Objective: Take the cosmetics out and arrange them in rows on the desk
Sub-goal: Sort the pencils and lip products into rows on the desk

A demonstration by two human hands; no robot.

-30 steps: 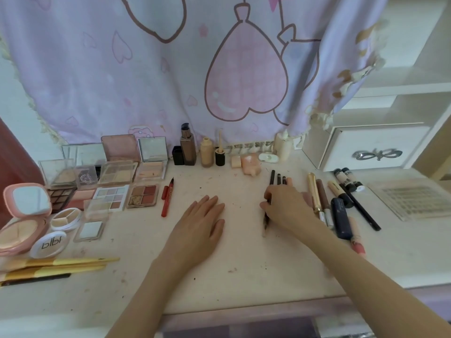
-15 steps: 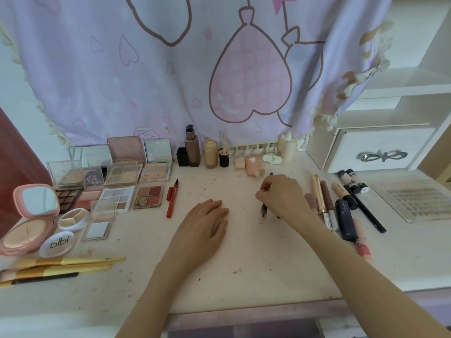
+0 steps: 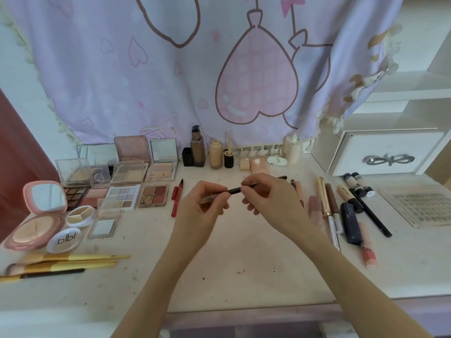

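Observation:
Above the middle of the desk [image 3: 244,259] both hands hold one thin dark makeup pencil [image 3: 234,190] level. My left hand [image 3: 202,203] pinches its left end and my right hand [image 3: 266,196] pinches its right part. Eyeshadow palettes [image 3: 153,196] and compacts [image 3: 36,215] lie in rows at the left. Bottles [image 3: 197,150] stand along the back. Pens and tubes [image 3: 349,215] lie side by side at the right. A red liner pen [image 3: 177,198] rests beside the palettes. My right hand hides part of the pencils behind it.
Yellow-handled brushes [image 3: 68,262] lie at the front left. A white drawer unit [image 3: 388,154] stands at the back right, with a clear patterned sheet [image 3: 422,206] in front of it. A lilac curtain [image 3: 219,69] hangs behind the desk.
My right hand lifted the dark pencil off the desk. My left hand rose from lying flat and took hold of the pencil's other end.

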